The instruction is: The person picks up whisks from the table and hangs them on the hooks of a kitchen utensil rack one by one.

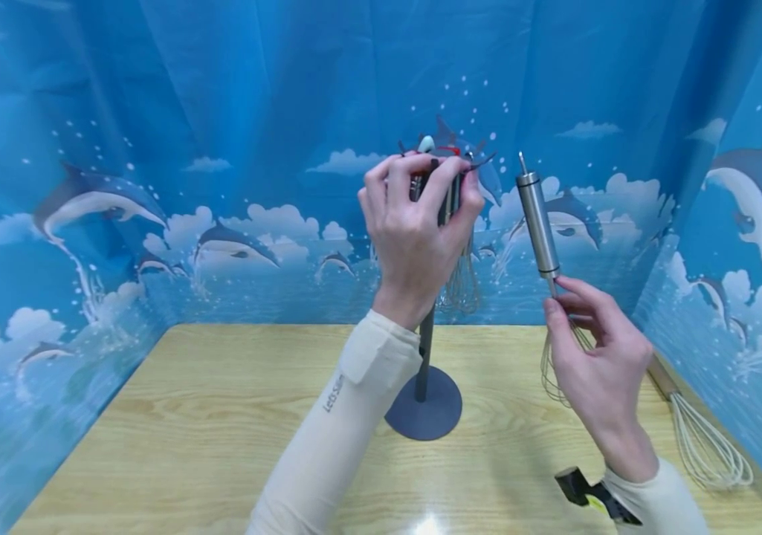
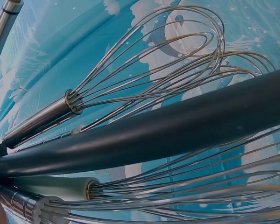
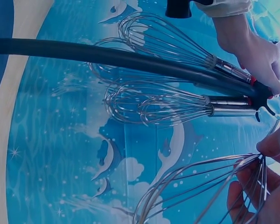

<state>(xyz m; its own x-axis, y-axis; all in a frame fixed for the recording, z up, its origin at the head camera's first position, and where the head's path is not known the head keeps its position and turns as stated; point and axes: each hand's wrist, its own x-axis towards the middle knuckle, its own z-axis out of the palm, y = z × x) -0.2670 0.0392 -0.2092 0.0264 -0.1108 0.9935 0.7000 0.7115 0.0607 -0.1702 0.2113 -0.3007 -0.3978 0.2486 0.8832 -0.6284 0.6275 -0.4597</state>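
Observation:
A dark utensil stand [image 1: 424, 349] with a round base carries several whisks hung from hooks at its top. My left hand [image 1: 414, 215] grips the stand's top, fingers curled about the hooks and upper handles. In the left wrist view a steel-handled whisk [image 2: 42, 119] and a pale green-handled whisk [image 2: 60, 186] hang on either side of the pole. To the right of the stand, my right hand [image 1: 598, 353] pinches a steel whisk [image 1: 538, 227] where its wires meet the handle. Its handle points up and its wire loops hang down, partly hidden by the hand.
Another whisk [image 1: 708, 446] with a wooden handle lies at the right edge of the wood-grain table [image 1: 220, 431]. A blue dolphin-print curtain [image 1: 314, 89] encloses the back and sides. A black strap device [image 1: 595, 494] sits on the right wrist.

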